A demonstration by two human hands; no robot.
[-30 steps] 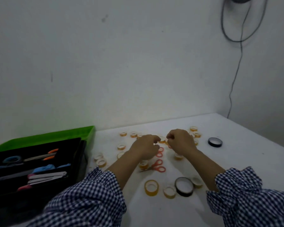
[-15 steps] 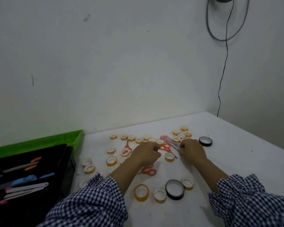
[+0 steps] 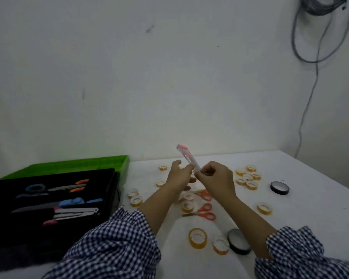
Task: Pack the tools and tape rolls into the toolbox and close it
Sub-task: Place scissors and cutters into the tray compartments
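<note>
White wall closes off the back of the bench (image 3: 310,218), with a grey cable (image 3: 308,97) hanging down at the far right corner. I see the toolbox (image 3: 112,190) standing open at the left edge, its green lid (image 3: 69,166) laid back and scissors and blades already in the black tray. Over the middle of the bench the right hand (image 3: 216,178) has its grip pinched round the lower end of a clear cutter (image 3: 187,158) with a pink slider, held off the surface and tilted up towards the wall. The left hand (image 3: 179,174) keeps a wide grip, thumb raised, one fingertip against the cutter's shaft. Yellow tape rolls (image 3: 251,185) lie scattered below, with orange scissors (image 3: 205,211) among them. One black roll (image 3: 279,187) sits towards the right edge and another (image 3: 239,241) near the front.
</note>
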